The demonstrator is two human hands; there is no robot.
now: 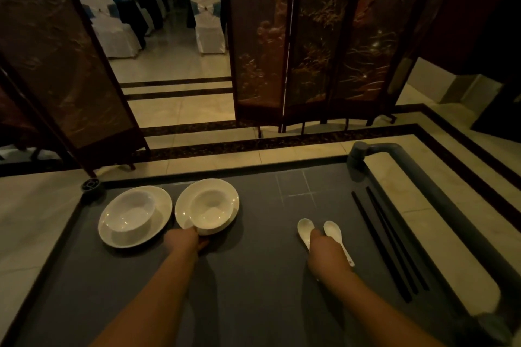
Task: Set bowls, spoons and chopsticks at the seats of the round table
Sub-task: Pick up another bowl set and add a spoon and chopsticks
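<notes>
Two white plates lie side by side on a dark grey cart top point(253, 290), each with a white bowl in it: the left bowl point(130, 213) on the left plate point(112, 236), the right bowl point(212, 211) on the right plate point(183, 205). My left hand point(183, 241) grips the near rim of the right plate, which sits slightly tilted. Two white spoons, left spoon point(305, 229) and right spoon point(335, 236), lie to the right. My right hand point(324, 251) rests over their handles; its fingers are hidden. Black chopsticks point(394, 245) lie further right.
The cart has a raised dark edge and a grey tubular handle point(394, 149) along its right side. Beyond it stand carved wooden folding screens point(310, 42) on a pale tiled floor. White-covered chairs point(210, 28) show through the gap between the screens.
</notes>
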